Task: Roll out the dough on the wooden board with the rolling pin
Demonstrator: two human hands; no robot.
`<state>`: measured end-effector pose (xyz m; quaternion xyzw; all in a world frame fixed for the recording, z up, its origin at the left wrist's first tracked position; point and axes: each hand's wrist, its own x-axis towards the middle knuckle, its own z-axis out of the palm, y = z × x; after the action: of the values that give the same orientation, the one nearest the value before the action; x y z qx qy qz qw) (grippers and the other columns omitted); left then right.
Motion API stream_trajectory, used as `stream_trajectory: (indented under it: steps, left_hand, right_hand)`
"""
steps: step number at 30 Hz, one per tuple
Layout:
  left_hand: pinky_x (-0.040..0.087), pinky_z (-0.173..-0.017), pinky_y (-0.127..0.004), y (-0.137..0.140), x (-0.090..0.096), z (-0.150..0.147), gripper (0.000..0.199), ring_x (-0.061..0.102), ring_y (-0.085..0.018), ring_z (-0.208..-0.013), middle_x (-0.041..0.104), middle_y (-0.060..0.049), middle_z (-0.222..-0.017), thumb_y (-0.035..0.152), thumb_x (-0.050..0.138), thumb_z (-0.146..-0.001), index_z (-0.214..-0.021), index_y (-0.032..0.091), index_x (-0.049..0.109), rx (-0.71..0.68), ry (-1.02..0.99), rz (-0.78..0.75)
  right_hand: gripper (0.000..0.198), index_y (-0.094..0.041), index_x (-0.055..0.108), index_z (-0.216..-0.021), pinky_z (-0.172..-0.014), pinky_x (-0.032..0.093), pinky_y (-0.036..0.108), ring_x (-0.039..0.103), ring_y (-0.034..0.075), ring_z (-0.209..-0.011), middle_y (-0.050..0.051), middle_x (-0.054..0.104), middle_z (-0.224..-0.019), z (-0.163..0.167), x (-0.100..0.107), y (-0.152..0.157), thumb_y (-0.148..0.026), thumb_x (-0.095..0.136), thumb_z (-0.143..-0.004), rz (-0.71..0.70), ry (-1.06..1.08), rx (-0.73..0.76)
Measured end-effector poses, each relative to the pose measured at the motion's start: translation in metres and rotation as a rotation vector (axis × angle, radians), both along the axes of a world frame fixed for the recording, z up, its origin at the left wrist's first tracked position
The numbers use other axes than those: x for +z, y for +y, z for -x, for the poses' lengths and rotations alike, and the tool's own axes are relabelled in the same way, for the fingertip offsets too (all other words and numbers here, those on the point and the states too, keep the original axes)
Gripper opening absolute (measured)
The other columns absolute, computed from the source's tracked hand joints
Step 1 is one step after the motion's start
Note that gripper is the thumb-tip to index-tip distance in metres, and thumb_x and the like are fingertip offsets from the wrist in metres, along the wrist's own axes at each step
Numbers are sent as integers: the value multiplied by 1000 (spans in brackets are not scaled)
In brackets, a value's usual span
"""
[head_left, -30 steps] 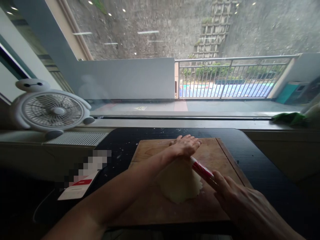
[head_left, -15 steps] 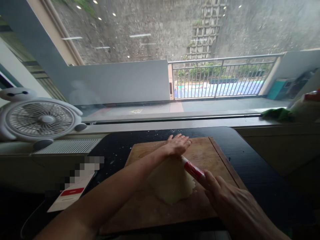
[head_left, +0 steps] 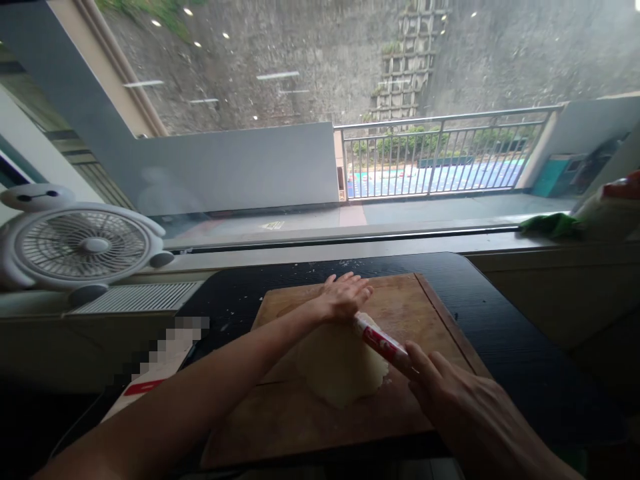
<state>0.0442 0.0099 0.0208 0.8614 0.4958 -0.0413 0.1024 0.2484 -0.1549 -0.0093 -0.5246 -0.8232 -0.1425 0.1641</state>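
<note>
1. A thin, pale dough sheet [head_left: 340, 373] with a ragged edge lies flat on the wooden board [head_left: 400, 300], partly under the left forearm and hand.
2. A red-and-white stick [head_left: 383, 341] slants over the dough, from the left hand down to the right hand.
3. The left hand [head_left: 346, 295] is palm down, fingers stretched out and slightly apart, over the stick's far end; whether the palm presses on the stick or the dough I cannot tell.
4. The right hand [head_left: 447, 390] is curled around the stick's near end, thumb side uppermost; its lower fingers are hard to see.
5. The board rests on a dark table [head_left: 500, 333], with white flecks [head_left: 345, 264] near the table's far edge.
6. Beyond, a white fan [head_left: 95, 245] stands at left and a green cloth [head_left: 550, 225] lies on the windowsill [head_left: 280, 253] at right.
</note>
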Motion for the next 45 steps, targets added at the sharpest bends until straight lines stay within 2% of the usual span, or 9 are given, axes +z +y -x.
stream_trajectory:
  steps: [6,11,15,18,24,30,33,41,45]
  left_hand:
    - [12,-109,-57,41,-10,-43,59,14,-26,-140,26,1,-151,53,7,-91,-140,30,32,55,-39,-26]
    - [12,-110,-55,13,-4,-19,57,17,-23,-139,30,2,-149,49,4,-93,-140,31,31,4,-31,-28]
    - [13,-110,-53,-10,0,8,63,19,-23,-139,31,-2,-149,56,4,-92,-140,28,34,-29,-22,-31]
    - [13,-110,-54,3,-4,3,64,18,-23,-139,30,-1,-149,58,4,-91,-140,29,33,-22,-36,-17]
    - [13,-110,-55,53,-13,-39,66,14,-25,-140,28,0,-150,60,4,-89,-140,29,33,89,-69,2]
    - [14,-109,-55,17,-7,-11,57,17,-24,-139,30,1,-149,51,6,-93,-139,32,34,-21,-29,-15]
    - [16,-109,-52,-1,-4,5,59,20,-23,-138,31,0,-149,55,7,-92,-138,32,36,-46,-16,-44]
    - [16,-109,-54,48,-10,-32,64,19,-24,-138,34,-3,-147,57,5,-91,-136,27,38,78,-55,-17]
    - [16,-108,-54,30,-7,-20,55,20,-23,-138,35,1,-147,49,8,-94,-135,31,40,30,-34,-28]
  right_hand:
    - [38,-21,41,-126,-47,38,22,56,12,-53,2,60,-78,-15,-9,18,-21,38,-88,36,93,-76]
    - [45,-21,36,-134,-51,40,24,57,16,-64,3,57,-79,-13,-5,4,-19,37,-90,-82,-51,-21]
    - [44,-22,37,-136,-61,44,28,57,19,-74,5,58,-84,-11,5,-1,-19,36,-92,-63,-78,13]
    - [38,-22,42,-131,-66,46,30,56,20,-79,5,58,-88,-15,6,9,-24,37,-93,-18,-29,-9]
    - [36,-24,45,-127,-66,48,25,56,18,-86,5,59,-96,-35,-5,30,-22,41,-91,47,0,8]
    - [42,-22,42,-133,-69,47,30,55,20,-82,8,58,-96,-33,-11,16,-20,34,-92,-124,14,6]
    - [43,-21,39,-136,-69,46,31,54,20,-84,9,58,-98,-31,-9,13,-22,32,-93,-120,10,30]
    - [37,-22,47,-127,-66,45,26,54,18,-83,7,59,-99,-39,6,29,-18,37,-91,50,6,15]
    - [43,-21,41,-133,-70,46,29,54,20,-87,8,58,-103,-43,2,23,-19,38,-90,11,-6,23]
